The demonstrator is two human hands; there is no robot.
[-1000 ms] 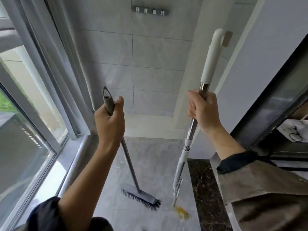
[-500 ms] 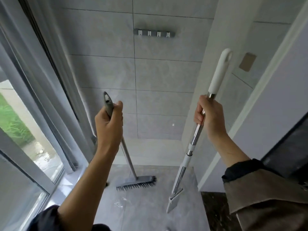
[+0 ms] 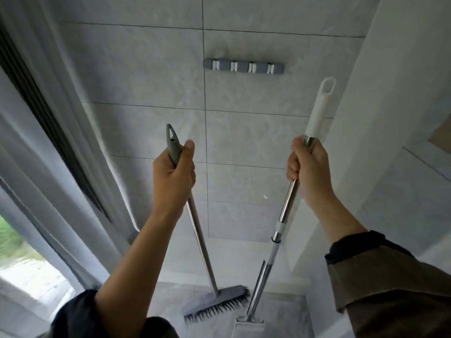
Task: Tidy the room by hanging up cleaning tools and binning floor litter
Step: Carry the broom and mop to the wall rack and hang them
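Note:
My left hand (image 3: 173, 178) grips the grey handle of a floor brush (image 3: 216, 304), whose dark bristled head hangs low near the floor. My right hand (image 3: 308, 170) is closed around the steel pole of a mop (image 3: 284, 212) just below its white grip, which ends in a hanging loop. The mop's flat white head shows at the bottom edge. Both tools are held upright and lifted. On the tiled wall above and between my hands is a grey hook rail (image 3: 243, 67) with several white clips, all bare. The mop's loop sits just below and right of the rail.
A pale curtain (image 3: 61, 147) and a window frame run down the left side. A white wall corner (image 3: 353, 142) juts in close on the right of the mop. A small brown plate (image 3: 440, 137) is on the right wall. Grey tiled floor lies below.
Both hands have raised the brush and the mop higher and closer to the wall. The view has tilted up, so the hook rail now sits lower and larger in view.

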